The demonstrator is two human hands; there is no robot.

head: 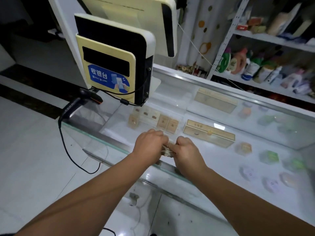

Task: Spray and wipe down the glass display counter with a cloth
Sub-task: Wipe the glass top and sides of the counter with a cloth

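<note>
Two bare forearms reach in from six o'clock and meet at the middle of the view, over the near edge of the glass-topped display worktop (213, 103). Between them sits a small crumpled beige cloth (167, 149), bunched into a wad just above that near edge of the glass. Left hand (149, 143) has its grip curled together on the cloth's left side; right hand (186, 150) has its grip clamped on the right side, knuckles up, so both hands touch the cloth and nearly touch each other (most of the fabric is hidden under the fingers).

Under the glass, toward twelve and one o'clock from the hands, lie small tan wooden boxes (167, 125) in a row and a long flat tan box (208, 133). Pale round and hexagonal packets show toward three and four o'clock, blurred.

At eleven o'clock stands a cream and black cashier terminal (117, 55) with a blue sticker on its rear panel, set on the far left end of the worktop. Just beside it at ten o'clock rests a black handheld barcode scanner (81, 103), its black cable (71, 150) hanging off the worktop's left end. White metal shelving (265, 41) with bottles and packets fills the two o'clock corner.
</note>
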